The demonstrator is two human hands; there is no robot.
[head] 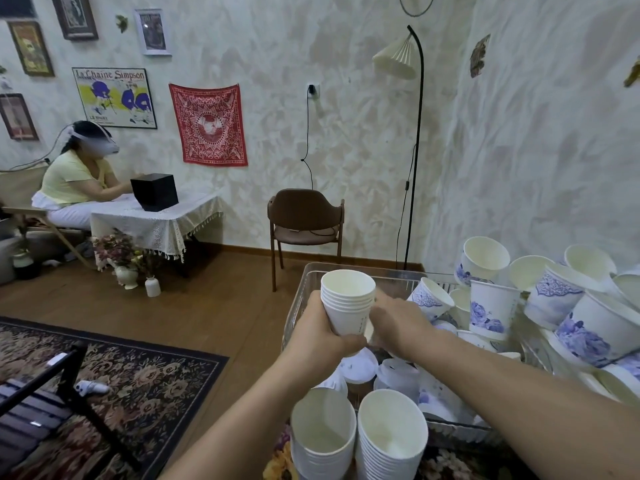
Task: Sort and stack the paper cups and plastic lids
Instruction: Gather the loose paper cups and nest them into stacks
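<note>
While a small nested stack of plain white paper cups stands upright above the near left part of a clear plastic bin, the left hand wraps its base, fingers curled tight round the lower wall. The right hand sits just beside the stack on its right, touching it low down; its fingers are turned away from the camera, so I cannot tell whether they pinch the stack or only rest against it. Below the hands, inside the bin, lie white plastic lids, some flat and some overlapping. To the right, a loose heap of blue-patterned paper cups fills the far and right side of the bin, tipped at many angles, some mouth-up and some on their sides. Nearest the camera, two taller stacks of white cups stand side by side, touching, just in front of the bin. Further out, a patterned rug covers the wooden floor on the left, a brown chair and a floor lamp stand by the far wall, and a seated person works at a cloth-covered worktop at far left.
</note>
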